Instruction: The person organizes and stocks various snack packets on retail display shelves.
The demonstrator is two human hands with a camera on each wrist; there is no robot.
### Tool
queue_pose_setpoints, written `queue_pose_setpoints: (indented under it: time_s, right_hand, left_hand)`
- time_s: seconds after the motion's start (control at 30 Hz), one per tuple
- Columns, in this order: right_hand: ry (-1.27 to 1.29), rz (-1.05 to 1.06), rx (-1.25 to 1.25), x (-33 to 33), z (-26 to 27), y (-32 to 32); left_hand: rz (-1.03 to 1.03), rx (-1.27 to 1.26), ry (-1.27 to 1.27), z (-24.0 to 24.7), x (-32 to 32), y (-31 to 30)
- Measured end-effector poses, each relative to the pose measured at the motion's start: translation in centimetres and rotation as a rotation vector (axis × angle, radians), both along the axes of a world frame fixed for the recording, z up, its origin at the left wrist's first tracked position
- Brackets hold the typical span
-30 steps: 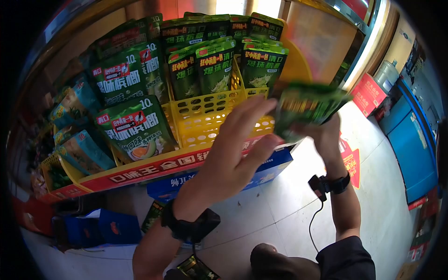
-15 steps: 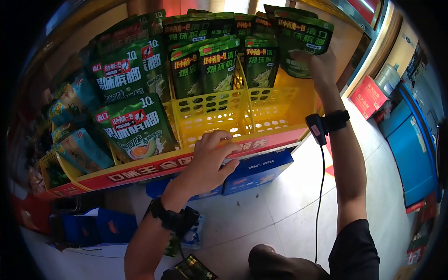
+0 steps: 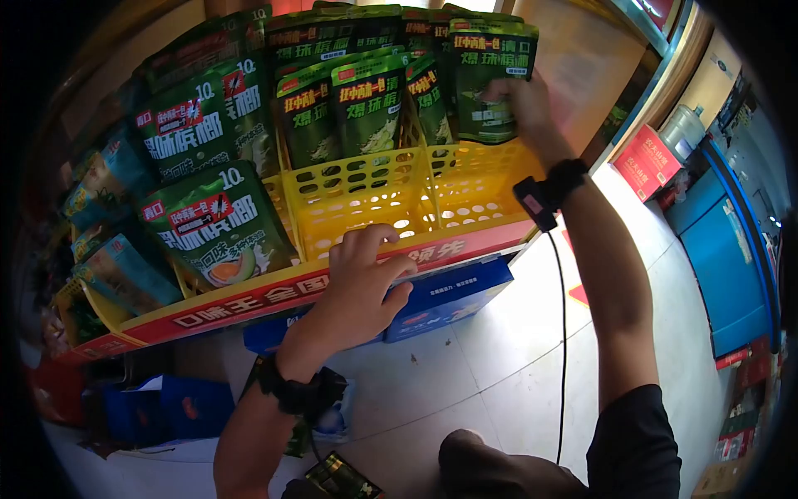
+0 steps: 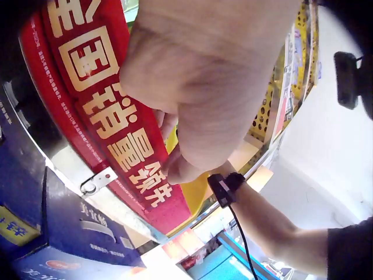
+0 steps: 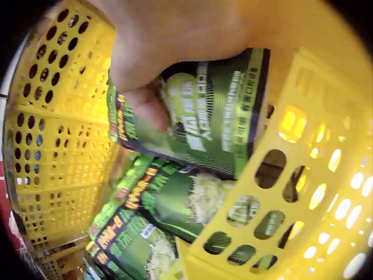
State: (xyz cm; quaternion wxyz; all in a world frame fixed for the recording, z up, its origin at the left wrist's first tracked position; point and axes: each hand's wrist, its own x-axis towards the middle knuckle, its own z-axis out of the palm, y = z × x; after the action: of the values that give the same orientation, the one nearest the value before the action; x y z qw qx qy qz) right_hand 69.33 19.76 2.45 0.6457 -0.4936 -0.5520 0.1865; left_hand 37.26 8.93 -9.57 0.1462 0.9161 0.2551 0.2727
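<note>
My right hand [image 3: 532,104] holds a green snack pouch [image 3: 490,62] by its side, with the thumb across the printed front. The pouch stands upright at the back of the right compartment of a yellow perforated rack [image 3: 474,175]. In the right wrist view, the pouch [image 5: 215,116] is against the hand [image 5: 175,41], close above the yellow divider [image 5: 256,210]. Similar green pouches [image 3: 366,100] stand just left of it. My left hand [image 3: 353,287] is at the rack's front rim, fingers loosely bent over the red lettered strip [image 4: 111,116] and holding nothing.
Larger green pouches [image 3: 212,220] and blue pouches [image 3: 129,270] fill the rack's left side. Under the rack are blue boxes [image 3: 453,299]. A red carton [image 3: 647,162] and a water jug [image 3: 682,131] stand at right, near a blue chest [image 3: 723,274]. More packets [image 3: 345,476] lie below.
My left hand has left the pouch and come down to the rack's front rim. My right hand has carried the pouch up over the right compartment, then left into the back row.
</note>
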Motion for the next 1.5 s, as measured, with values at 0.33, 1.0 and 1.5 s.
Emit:
queue_pose_setpoints:
  time_s: [0.33,1.0,1.5]
  right_hand:
    - [-0.362,-0.346,0.283,-2.6,-3.9,0.0]
    - [-0.828,-0.514,0.004,-0.6,-5.6,-2.7]
    - [0.166,1.501,-1.212,-18.5,-17.0,-19.1]
  left_hand:
    - [-0.019,0.017,-0.052,-0.3,-0.4,0.0]
    - [0.001,0.061,-0.048,-0.8,0.0,0.1]
    - [-0.302,-0.963,0.533,0.7,-15.8,-6.6]
